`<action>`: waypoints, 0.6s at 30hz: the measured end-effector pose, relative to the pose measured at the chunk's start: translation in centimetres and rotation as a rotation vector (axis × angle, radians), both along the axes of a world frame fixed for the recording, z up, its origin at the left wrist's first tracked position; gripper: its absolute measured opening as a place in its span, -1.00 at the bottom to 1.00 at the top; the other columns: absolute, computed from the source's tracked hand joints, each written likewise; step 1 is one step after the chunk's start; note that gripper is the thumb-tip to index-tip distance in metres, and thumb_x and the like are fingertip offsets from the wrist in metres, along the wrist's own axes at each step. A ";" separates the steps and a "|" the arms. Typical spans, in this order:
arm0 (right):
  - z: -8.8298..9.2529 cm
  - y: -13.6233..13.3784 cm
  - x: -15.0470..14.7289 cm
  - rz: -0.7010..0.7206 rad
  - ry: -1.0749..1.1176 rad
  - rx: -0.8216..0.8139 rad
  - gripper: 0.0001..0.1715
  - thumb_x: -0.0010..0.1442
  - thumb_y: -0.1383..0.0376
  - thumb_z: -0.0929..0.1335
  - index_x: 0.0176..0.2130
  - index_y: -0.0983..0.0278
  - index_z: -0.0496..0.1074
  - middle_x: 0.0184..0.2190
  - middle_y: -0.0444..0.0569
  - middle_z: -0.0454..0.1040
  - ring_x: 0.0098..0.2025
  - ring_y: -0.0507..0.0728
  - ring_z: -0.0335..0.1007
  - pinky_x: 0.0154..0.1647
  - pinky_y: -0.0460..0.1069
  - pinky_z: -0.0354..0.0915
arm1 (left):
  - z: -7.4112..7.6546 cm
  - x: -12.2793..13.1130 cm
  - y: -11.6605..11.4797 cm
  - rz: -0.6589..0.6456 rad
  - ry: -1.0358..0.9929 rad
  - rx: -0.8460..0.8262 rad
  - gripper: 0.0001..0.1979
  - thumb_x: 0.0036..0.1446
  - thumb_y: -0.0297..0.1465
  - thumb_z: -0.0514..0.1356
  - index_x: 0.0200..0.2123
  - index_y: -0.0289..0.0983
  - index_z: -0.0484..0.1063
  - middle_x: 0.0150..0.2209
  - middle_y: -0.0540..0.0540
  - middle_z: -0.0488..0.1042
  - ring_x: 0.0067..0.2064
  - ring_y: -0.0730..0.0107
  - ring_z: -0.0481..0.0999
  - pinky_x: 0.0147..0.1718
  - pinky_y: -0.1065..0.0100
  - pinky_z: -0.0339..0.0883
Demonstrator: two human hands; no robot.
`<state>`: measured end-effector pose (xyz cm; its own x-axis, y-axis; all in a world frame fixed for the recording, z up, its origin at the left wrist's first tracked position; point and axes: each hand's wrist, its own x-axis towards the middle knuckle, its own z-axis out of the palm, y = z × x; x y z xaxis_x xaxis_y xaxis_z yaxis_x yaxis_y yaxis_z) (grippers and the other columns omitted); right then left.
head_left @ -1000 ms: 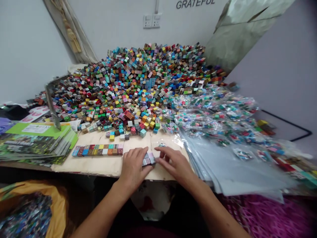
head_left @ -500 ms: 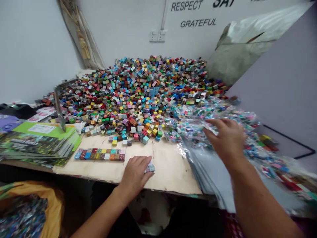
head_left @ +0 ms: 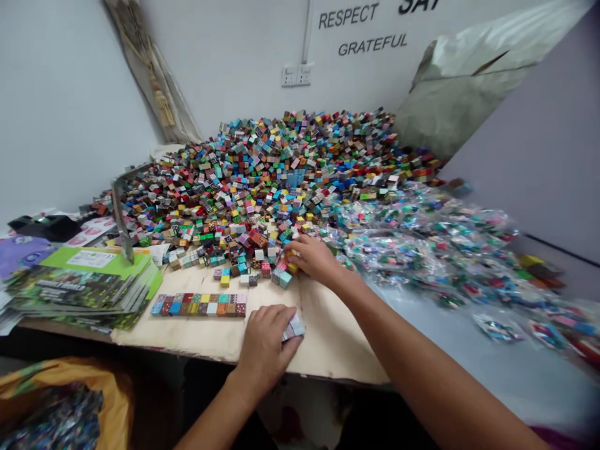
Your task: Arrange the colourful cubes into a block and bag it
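A few pale cubes [head_left: 294,327] are held between the thumb and fingers of my left hand [head_left: 267,340], low over the wooden board [head_left: 328,325] near its front edge. My right hand [head_left: 314,257] reaches into the front edge of a large heap of small coloured cubes [head_left: 262,162]. Its fingers are closed round a yellow cube [head_left: 292,265], partly hidden by them. To the left of my left hand lies a two-row block of coloured cubes [head_left: 199,305], flat on the board. Loose cubes, one of them light blue [head_left: 285,279], sit just left of my right hand.
Clear bags of coloured pieces [head_left: 398,253] spread over the right side. Green printed cards [head_left: 89,281] are stacked at the left, beside an upright metal bracket [head_left: 120,219]. An orange bag [head_left: 115,400] stands below the table's left edge.
My right hand has moved left from the clear bags to the cube heap and closed on a cube. My left hand still holds the pale cubes. The view has shifted slightly.
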<state>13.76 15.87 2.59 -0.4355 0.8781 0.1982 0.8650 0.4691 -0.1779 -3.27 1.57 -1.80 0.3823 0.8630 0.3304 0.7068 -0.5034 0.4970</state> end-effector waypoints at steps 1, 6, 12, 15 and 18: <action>-0.3 -1.0 0.8 0.007 0.020 0.037 -0.75 0.21 0.33 0.35 -0.08 0.20 0.47 -0.14 0.04 0.37 -0.12 0.18 0.31 -0.11 0.01 0.24 | 0.0 0.0 0.0 0.006 -0.006 -0.007 -0.59 0.06 -0.41 0.24 0.01 -0.28 0.32 -0.07 -0.17 0.46 -0.09 0.14 0.40 -0.15 0.13 0.30; -1.7 -9.1 3.5 -0.060 0.320 0.322 -0.71 0.29 0.26 0.24 -0.03 0.23 0.42 -0.04 0.12 0.33 0.00 0.27 0.26 -0.03 0.14 0.25 | 0.0 -0.1 0.1 -0.023 -0.021 -0.027 -0.60 0.07 -0.38 0.24 0.00 -0.27 0.33 -0.08 -0.17 0.45 -0.09 0.13 0.39 -0.15 0.13 0.28; -4.1 -14.7 2.7 0.060 0.502 0.018 -0.63 0.27 0.27 0.26 0.08 0.20 0.27 -0.09 0.03 0.43 -0.06 0.18 0.34 -0.08 0.05 0.34 | 0.2 -0.3 0.0 -0.059 -0.022 -0.025 -0.59 0.10 -0.38 0.22 0.03 -0.26 0.30 -0.06 -0.15 0.45 -0.09 0.16 0.39 -0.14 0.15 0.27; -4.8 -14.6 2.7 0.049 0.548 -0.073 -0.61 0.26 0.25 0.27 0.08 0.22 0.28 -0.06 0.05 0.41 -0.02 0.19 0.33 -0.03 0.08 0.32 | 0.2 -0.3 -0.1 -0.055 -0.009 -0.019 -0.61 0.11 -0.36 0.21 0.02 -0.26 0.30 -0.06 -0.16 0.45 -0.08 0.17 0.39 -0.13 0.16 0.27; -4.9 -14.4 3.0 0.076 0.576 -0.087 -0.65 0.26 0.25 0.27 0.05 0.22 0.31 -0.03 0.05 0.40 0.02 0.18 0.30 0.02 0.09 0.30 | 0.3 -0.3 -0.1 -0.057 0.000 -0.013 -0.63 0.12 -0.34 0.20 0.01 -0.24 0.32 -0.06 -0.16 0.45 -0.08 0.18 0.39 -0.14 0.17 0.26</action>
